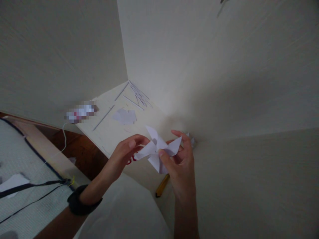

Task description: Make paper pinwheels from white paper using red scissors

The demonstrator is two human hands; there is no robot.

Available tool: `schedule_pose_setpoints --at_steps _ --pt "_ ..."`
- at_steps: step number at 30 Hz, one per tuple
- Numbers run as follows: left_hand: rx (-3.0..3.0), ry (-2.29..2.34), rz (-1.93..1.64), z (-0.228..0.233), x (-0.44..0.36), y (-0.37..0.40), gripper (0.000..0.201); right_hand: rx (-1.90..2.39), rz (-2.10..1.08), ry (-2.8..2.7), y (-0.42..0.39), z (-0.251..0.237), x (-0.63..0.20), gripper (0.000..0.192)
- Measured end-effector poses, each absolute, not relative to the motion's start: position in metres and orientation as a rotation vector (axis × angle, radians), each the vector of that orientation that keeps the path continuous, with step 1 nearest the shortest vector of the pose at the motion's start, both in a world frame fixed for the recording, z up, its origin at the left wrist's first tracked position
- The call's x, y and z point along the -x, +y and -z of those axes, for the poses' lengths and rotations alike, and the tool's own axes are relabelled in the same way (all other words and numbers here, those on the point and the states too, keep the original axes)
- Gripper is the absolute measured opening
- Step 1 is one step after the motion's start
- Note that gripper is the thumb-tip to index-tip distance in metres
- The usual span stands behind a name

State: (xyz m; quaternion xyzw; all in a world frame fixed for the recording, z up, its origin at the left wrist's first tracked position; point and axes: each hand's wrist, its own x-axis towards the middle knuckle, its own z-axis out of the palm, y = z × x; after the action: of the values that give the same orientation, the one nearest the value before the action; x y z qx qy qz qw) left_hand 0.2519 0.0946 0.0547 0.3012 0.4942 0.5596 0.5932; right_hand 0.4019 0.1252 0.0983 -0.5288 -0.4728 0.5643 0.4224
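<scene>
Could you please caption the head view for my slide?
Both hands, left hand and right hand, hold a folded white paper pinwheel.

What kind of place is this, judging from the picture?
Probably a room in a home, at a small white table set in a wall corner. Both hands, left hand and right hand, hold a folded paper pinwheel; thin sticks and paper pieces lie on the table.

ahead of hands: sticks, paper scraps
right: wall close
below: pencil
left: open gap
</scene>
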Motion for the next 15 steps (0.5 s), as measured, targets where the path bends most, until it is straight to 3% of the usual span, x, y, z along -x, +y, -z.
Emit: schedule_pose_setpoints --at_steps 3,7,15 --pt "-0.663 0.938 -1.262 -0.067 -0.256 0.089 0.03 1.28 -1.388 -1.179 0.123 -0.097 -0.402 0.052" --pt "-0.581 0.984 -1.299 -0.074 -0.269 0.081 0.011 1.261 -1.379 -1.147 0.121 -0.097 -0.4 0.052" --pt "-0.543 1.072 -1.36 -0.087 -0.275 0.089 0.008 1.326 -1.292 -1.156 0.12 -0.101 -0.396 0.048"
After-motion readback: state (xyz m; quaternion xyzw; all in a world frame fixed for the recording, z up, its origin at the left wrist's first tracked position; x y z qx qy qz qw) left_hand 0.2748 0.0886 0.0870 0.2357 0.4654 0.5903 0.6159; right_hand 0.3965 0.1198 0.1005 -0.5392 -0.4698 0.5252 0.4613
